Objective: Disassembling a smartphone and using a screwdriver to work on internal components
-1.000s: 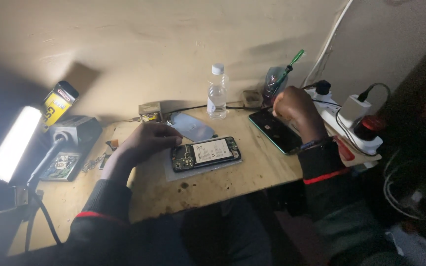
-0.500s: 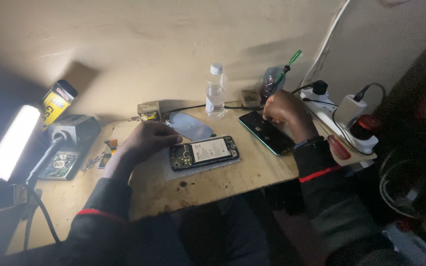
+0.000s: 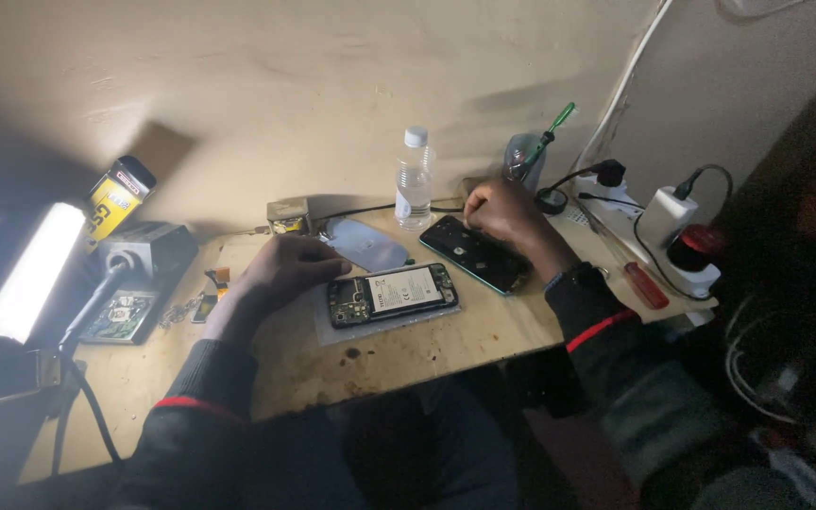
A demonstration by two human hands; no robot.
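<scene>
The left hand point(image 3: 285, 274) lies flat on the wooden table point(image 3: 427, 354), fingers loosely spread and holding nothing, its fingertips just beside the left end of the opened phone point(image 3: 392, 295). That phone lies back-up in the middle of the table, its cover off, showing a circuit board at the left and a battery with a white label. The right hand point(image 3: 507, 215) rests at the far end of a second, dark phone point(image 3: 474, 253) lying slantwise to the right; its fingers are curled in, though whether they pinch anything cannot be told in this dim light. Two phones in all.

Behind them stands one clear plastic bottle point(image 3: 414, 192) with a white cap. A yellow and black can point(image 3: 115, 200) leans at the far left, above a bright tube lamp point(image 3: 32, 272). A red-handled screwdriver point(image 3: 646, 284) lies at the right, near one white power strip point(image 3: 677, 255).
</scene>
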